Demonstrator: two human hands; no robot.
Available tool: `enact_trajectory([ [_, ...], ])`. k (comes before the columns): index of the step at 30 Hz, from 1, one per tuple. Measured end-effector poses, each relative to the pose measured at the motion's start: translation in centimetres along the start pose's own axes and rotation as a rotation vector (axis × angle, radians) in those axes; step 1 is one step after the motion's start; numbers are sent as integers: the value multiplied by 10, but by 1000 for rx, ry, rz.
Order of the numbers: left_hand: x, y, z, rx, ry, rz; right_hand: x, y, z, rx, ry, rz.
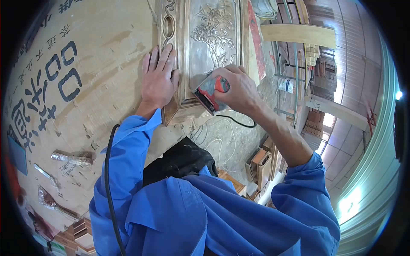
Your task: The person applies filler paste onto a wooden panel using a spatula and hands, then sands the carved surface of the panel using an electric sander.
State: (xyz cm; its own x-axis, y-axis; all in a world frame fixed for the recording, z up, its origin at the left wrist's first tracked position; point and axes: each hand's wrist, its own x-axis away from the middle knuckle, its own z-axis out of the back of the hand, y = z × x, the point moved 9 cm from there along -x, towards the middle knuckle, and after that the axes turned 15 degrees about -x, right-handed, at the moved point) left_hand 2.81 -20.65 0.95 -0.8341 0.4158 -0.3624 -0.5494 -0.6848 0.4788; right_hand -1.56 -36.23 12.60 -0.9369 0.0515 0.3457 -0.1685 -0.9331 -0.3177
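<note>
A carved wooden panel [212, 51] with raised flowers and a moulded frame lies on the board-topped surface. My left hand [160, 81] rests flat with fingers spread, its fingertips on the panel's left frame edge; it holds nothing. My right hand [239, 89] is wrapped round a red and grey power sander [212, 91]. The sander sits tilted at the panel's lower right, over the frame's near edge. A black cable [241, 123] shows below the sander. The sander's underside contact is hidden.
Left on the marked board [98, 55] lie a wrapped tool [72, 159], a small metal-ended tool [45, 173] and a brush [53, 201]. A pale wooden beam [299, 35], a white bucket [286, 85] and wooden parts [260, 164] are at the right. A cable [108, 183] crosses my left sleeve.
</note>
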Motion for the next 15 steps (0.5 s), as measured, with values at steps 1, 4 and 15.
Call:
enact_trajectory([
  [1,1,-1,0,-6,0,-5,0,0,0,-16,3,-19],
  [4,8,-3,-3,-21,-15,-16,-2,-2,-6,-59,1,-65],
  [15,7,1,-4,-69,20,-35,-15,27,21,-60,239,-139],
])
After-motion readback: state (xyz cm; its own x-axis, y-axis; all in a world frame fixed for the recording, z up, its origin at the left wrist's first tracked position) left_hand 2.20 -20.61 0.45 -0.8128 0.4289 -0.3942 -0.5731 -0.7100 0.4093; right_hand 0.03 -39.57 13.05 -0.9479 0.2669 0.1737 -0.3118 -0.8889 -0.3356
